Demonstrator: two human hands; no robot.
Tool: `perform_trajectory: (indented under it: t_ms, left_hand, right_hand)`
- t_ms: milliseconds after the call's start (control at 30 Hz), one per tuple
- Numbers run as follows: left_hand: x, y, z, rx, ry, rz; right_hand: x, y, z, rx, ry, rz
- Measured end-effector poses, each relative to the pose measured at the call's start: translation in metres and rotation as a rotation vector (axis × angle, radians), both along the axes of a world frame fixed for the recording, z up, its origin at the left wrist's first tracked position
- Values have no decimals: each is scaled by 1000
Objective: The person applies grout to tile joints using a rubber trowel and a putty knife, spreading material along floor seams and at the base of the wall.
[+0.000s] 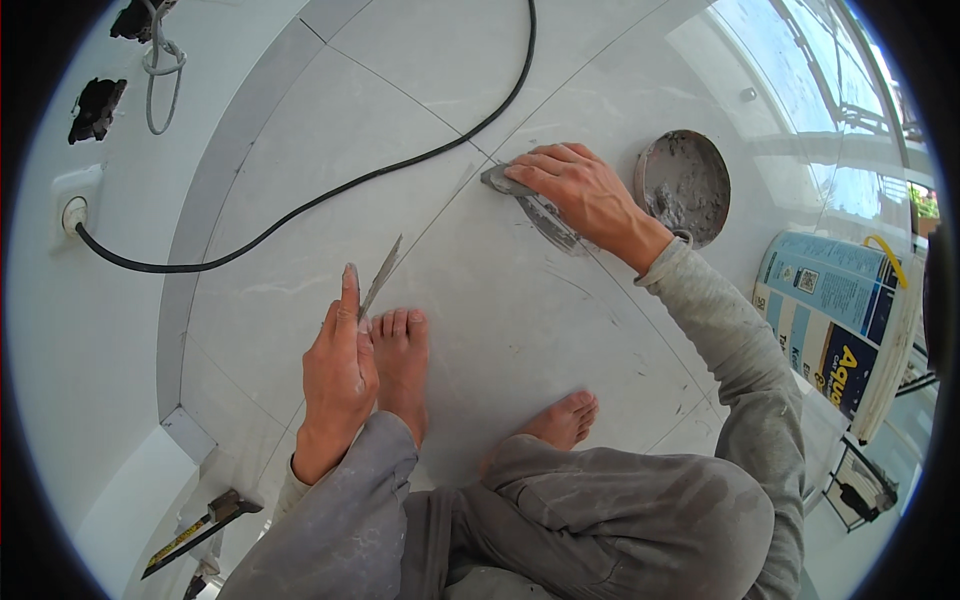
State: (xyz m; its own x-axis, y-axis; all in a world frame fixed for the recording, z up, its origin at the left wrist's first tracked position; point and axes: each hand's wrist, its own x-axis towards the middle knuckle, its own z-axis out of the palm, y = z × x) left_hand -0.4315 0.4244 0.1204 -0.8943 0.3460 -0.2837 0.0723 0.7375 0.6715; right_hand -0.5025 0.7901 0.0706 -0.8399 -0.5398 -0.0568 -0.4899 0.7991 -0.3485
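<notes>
Person squatting barefoot on a pale tiled floor (pixel 300 150). Right hand (pixel 575 190) pressed flat, fingers together, on a grey rubber grout float (pixel 535 208) that lies directly on a tile joint (pixel 640 310). Float's long axis runs from upper left to lower right, in line with that joint, which carries on toward the lower right under the right forearm. Left hand (pixel 340 375) closed around the handle of a narrow putty knife (pixel 380 277), blade raised and pointing up and right, toward the float but well apart from it; no contact with the floor that I can see. Round dish of grey grout (pixel 685 185) sits just beyond the right wrist, to its right, so the right hand is much the nearer one to the mix; left hand is on the far side of the float from it. White bucket with blue label (pixel 835 320) farther right, near the floor's edge. Black cable (pixel 330 190) crosses the tiles from a wall socket (pixel 75 205) at left, passing beyond the float without touching it. Utility knife (pixel 200 530) lies at lower left by the skirting.
</notes>
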Motion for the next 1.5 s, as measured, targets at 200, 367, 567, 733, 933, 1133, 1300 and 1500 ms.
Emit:
perform_trajectory:
  t_ms: [200,367,567,733,933,1133,1300,1500]
  left_hand:
    - [-6,-11,8,9,-129,53]
    - [-3,-13,-2,23,-98,9]
    - [-7,-1,-2,52,-84,12]
    - [-12,13,5,28,-160,-30]
    - [-7,4,-6,52,-93,-39]
    - [-9,13,-10,44,-133,-31]
    - [-11,26,-11,88,-56,-67]
    - [-19,33,-8,49,-109,-74]
  right_hand:
    - [89,42,47,10,-174,-58]
    - [157,55,78,19,-472,-314]
    - [144,13,48,-50,54,-653]
    - [159,-24,15,149,75,-599]
    - [230,-3,50,-58,-52,-755]
    - [215,-31,43,190,45,-1164]
    - [150,-76,20,89,95,-1035]
    - [111,-125,-5,-443,-5,-896]
